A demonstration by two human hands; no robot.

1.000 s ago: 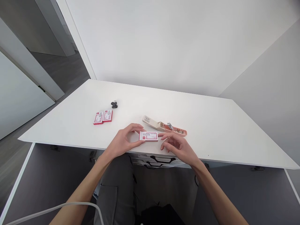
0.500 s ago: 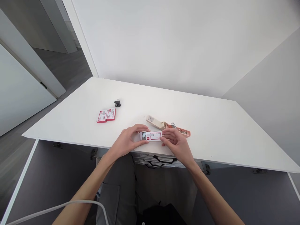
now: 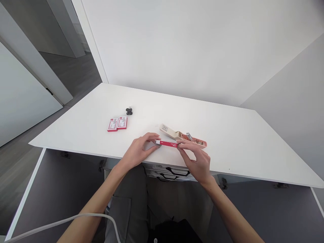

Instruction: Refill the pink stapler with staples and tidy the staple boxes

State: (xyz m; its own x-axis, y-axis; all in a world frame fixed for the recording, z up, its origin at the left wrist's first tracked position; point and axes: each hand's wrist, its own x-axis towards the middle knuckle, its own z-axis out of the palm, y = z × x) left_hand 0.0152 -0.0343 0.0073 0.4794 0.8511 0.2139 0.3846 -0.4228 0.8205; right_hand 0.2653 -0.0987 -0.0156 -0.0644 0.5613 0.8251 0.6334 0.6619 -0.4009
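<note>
Near the front edge of the white desk I hold a small red-and-white staple box (image 3: 167,143), its red narrow side turned up. My left hand (image 3: 138,148) is closed at the box's left end, thumb and fingers pinching a greyish part there. My right hand (image 3: 196,158) grips the right end between thumb and fingers. Just behind lies a cream and orange stapler (image 3: 172,132), opened out, with its metal parts showing on the right half. What is inside the box is hidden from view.
Two more red-and-white boxes (image 3: 117,124) lie side by side on the left of the desk (image 3: 240,135). Behind them is a small black staple remover (image 3: 129,110) with a metal tip. Drawers with black handles (image 3: 178,172) are below the front edge. A white cable (image 3: 63,221) crosses the lower left.
The staple box has been rolled in my hands, so its red side shows instead of the white printed face. My right hand has turned over its right end.
</note>
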